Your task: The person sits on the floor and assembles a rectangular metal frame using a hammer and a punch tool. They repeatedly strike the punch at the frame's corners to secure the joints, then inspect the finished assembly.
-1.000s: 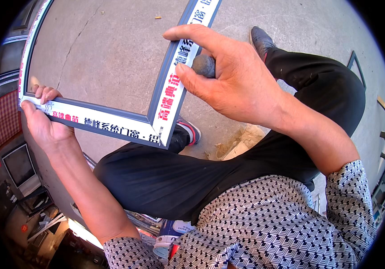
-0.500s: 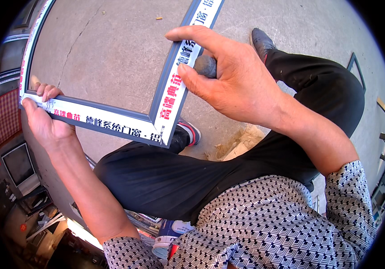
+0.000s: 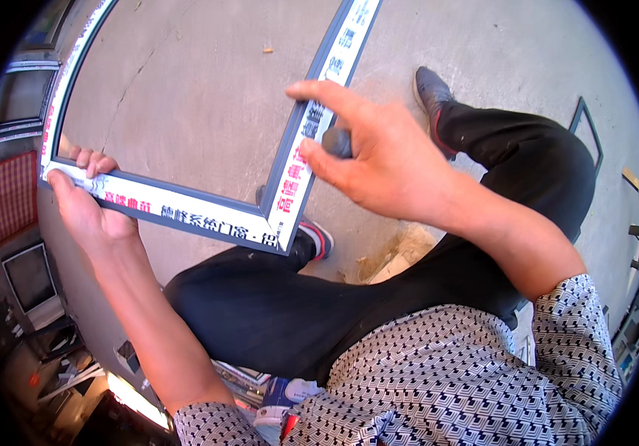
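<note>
A grey metal frame (image 3: 208, 212) with white printed protective film is held up before me, tilted, its near corner above my left knee. My left hand (image 3: 96, 201) grips its near left corner, thumb on the filmed face and fingers over the inner edge. At the frame's right side is my right hand (image 3: 386, 152), index finger and thumb reaching over the filmed strip. A dark grey rounded lump (image 3: 336, 143) shows in its palm, held by the curled fingers; the rest of it is hidden, so I cannot tell its kind.
Concrete floor (image 3: 185, 97) lies beneath. A torn piece of brown cardboard (image 3: 401, 256) is between my legs. More frames (image 3: 22, 100) stand at the left, near a checked cloth (image 3: 7, 197). A paint bucket (image 3: 282, 394) sits by my seat. A small dark frame (image 3: 588, 134) lies at the right.
The frame and my left hand have shifted slightly right and down in view. My right hand has dropped a little, still holding the grey lump.
</note>
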Available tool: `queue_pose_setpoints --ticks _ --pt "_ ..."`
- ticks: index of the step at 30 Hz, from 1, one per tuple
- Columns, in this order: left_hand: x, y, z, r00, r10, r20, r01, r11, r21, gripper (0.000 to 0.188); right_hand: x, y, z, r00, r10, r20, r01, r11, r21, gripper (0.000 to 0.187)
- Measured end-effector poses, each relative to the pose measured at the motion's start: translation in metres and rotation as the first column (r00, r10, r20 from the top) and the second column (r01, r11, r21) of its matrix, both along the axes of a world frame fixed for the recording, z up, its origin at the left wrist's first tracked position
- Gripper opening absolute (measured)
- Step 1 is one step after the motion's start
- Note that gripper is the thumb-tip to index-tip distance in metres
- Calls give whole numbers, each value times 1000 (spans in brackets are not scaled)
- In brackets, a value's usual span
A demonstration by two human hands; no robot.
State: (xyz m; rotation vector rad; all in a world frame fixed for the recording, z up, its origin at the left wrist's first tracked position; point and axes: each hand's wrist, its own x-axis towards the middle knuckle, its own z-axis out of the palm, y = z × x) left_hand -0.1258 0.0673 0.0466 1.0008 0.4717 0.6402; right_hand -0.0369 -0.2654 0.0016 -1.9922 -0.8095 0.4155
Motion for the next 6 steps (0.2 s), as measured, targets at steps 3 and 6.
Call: queue_pose_setpoints --ticks 3,6 --pt "6 -13 7 997 53 -53 -45 988 150 51 5 3 10 998 42 -56 -49 988 -146 47" --pt "12 7 -11 996 21 -81 -7 985 172 47 6 0 0 997 64 -43 -67 994 -81 40"
